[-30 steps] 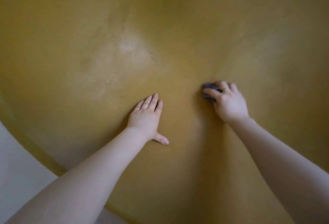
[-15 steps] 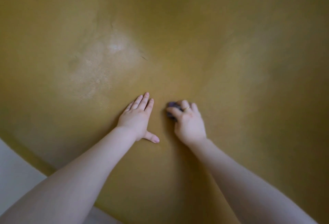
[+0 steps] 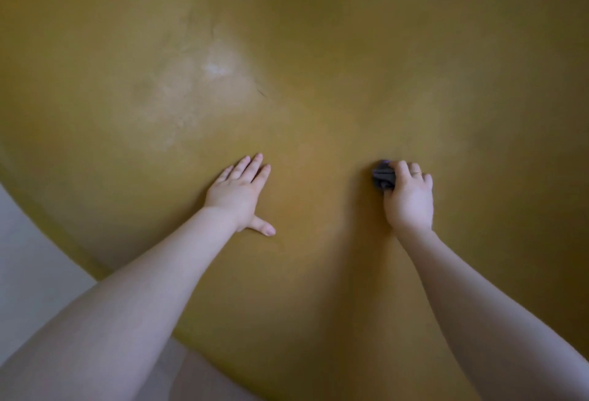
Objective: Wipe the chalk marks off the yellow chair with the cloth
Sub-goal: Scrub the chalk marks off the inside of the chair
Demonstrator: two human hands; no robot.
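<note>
**Cloth swings back to the right, chalk patch not yet reached**

Since half a second ago our right hand (image 3: 409, 200) has moved away from the left one, carrying the cloth to the right again, so the two hands are now well apart.

Largest in view is the yellow chair (image 3: 350, 34), whose curved surface fills almost everything around both hands. On it, up and to the left of our left hand (image 3: 239, 192), we see the chalk marks (image 3: 204, 82): a pale, smeared patch with one brighter white spot inside. Nearer to the hands the surface looks mostly clean.

Our left hand lies flat on the chair with the fingers stretched forward and the thumb out to the side, holding nothing. Our right hand is closed around the cloth (image 3: 383, 176), a small dark bundle which shows at the fingertips and presses on the chair. A ring (image 3: 417, 173) sits on one finger.

We judge that the wiping is in progress, side to side. Next, the cloth should travel past the left hand, up to the pale patch, with firm pressure.
</note>
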